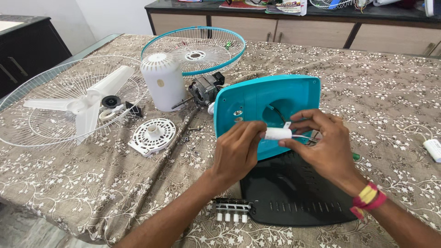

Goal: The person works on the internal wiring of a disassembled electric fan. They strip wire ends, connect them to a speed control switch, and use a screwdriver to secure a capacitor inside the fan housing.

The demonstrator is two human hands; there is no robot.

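Surface [367,87] w/ patterned cloth runs wide; its near edge drops off just below the forearms, far edge sits well beyond the hands by the cabinets. Open cloth to the right of the right hand, nearly bare except one small white part [432,149] near the frame edge. Left of the left hand is crowded.

Left hand [235,154] and right hand [324,144] both pinch a small white cylinder [278,133], fingers closed on its two ends, thin wires trailing toward the right hand. Cylinder sits between the hands, just in front of the teal cover [268,108], above the black base plate [294,193].

Counts: 2 wire grilles, one white [27,124] holding a 3-blade fan [85,103], one teal-rimmed [195,48]; 1 white motor cap [163,82]; 1 motor [204,89]; 1 round white vent plate [152,135]; 1 switch block [232,209] w/ 4 white buttons, just below the left wrist.
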